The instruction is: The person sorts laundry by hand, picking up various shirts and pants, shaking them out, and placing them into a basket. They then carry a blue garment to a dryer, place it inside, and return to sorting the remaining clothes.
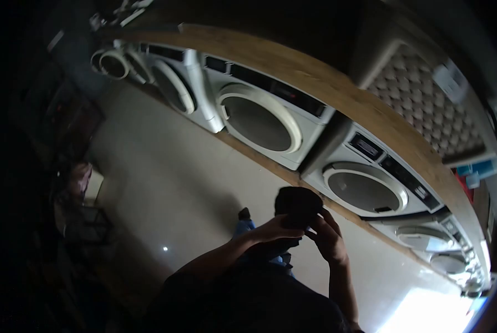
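A black, rounded item (298,202), perhaps folded cloth, is held up in front of my body; the dim light hides its exact kind. My left hand (273,228) grips its near side, with the fingers partly hidden by it. From the right, my right hand (327,236) has its bent fingers and thumb against the lower edge of the same item. Below it, blue trouser legs (243,226) and dark shoes show on the floor.
A row of white front-loading machines (259,117) stands ahead under a wooden counter (309,64). On the counter sits a woven-pattern basket (426,97). The pale floor (165,183) stretches left toward dark furniture, and bright light falls at the lower right.
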A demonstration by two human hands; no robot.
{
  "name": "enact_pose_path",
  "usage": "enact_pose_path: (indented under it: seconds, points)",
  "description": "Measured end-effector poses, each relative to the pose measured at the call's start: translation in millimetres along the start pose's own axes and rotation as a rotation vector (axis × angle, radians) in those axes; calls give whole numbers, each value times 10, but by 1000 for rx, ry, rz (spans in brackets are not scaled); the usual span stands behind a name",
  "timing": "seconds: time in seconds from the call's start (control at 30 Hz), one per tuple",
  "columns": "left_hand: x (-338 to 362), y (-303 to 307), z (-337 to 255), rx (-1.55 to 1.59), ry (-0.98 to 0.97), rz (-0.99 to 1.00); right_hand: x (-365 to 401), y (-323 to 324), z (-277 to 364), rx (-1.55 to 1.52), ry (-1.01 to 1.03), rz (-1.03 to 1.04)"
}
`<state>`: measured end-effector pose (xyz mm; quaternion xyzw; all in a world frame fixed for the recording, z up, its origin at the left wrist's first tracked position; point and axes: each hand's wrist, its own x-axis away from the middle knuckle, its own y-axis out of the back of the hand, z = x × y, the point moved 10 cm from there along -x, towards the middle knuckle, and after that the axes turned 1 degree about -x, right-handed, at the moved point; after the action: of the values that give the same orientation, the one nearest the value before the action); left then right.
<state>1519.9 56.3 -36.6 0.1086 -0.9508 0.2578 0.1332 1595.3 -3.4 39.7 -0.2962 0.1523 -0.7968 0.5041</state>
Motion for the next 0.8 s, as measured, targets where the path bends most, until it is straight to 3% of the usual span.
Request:
enact_pose_path:
  seconds: [0.03, 0.13, 0.2, 0.27, 0.3, 0.37, 0.4, 0.5, 0.7, 0.8]
  points:
    - [98, 243, -122, -145, -99, -75, -187, -198, -75, 65, -36, 53]
    - [487, 1051, -196, -109, -147, -291, -856, -773, -283, 305, -71, 219]
    - [740, 1589, -377, -71, -165, -409, -1483, -982, -381, 533, 22, 240]
    - [1093, 2109, -369, -66, -11, -511, -2045, -1187, -474, 739, 179, 183]
    - [1254, 2384, -431, -74, 64, -559, -2421, -1151, -611, 799, 164, 123]
    - [1651, 2750, -785, -69, 12, -669, -3010, -1402, -538, 978, 316, 33]
    - [1830, 2925, -845, -41, -48, -695, -3310, -1507, -560, 1077, 262, -22]
    - [2201, 3395, -1145, 4, -70, -739, -4085, -1974, -567, 1446, 606, 60]
    - [2375, 4288, -1237, 161, -158, -976, -5551, -2313, -780, 2042, 577, 17]
    - [2364, 4664, -1487, 257, -77, -1116, -6095, -2220, -935, 2042, 556, -86]
